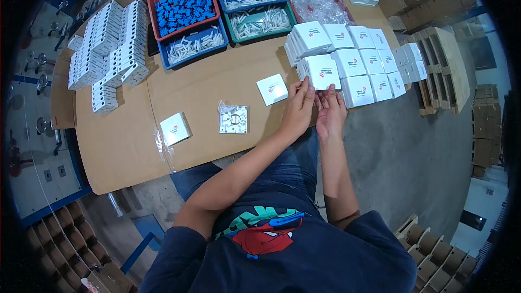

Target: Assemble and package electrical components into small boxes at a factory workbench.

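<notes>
At the near left corner of the stacked white square boxes [372, 62], both my hands are on one white square box [319, 71] with a small red mark. My left hand [297, 111] has its fingers closed at the box's near left edge. My right hand [330, 114], palm turned up, grips its near edge with bent fingertips. Left of my hands lies a flat white square cover [272, 89]. Farther left are an opened white housing [234, 119] with its inner parts showing and another white square cover [175, 129].
Rows of white slotted housings [111, 46] stand at the table's left. At the back are a red tray [153, 0] of blue parts, blue and green trays [296, 19] of white sticks, and clear plastic pieces [315, 2]. A wooden pallet [448, 70] stands right of the cardboard-covered table [119, 152].
</notes>
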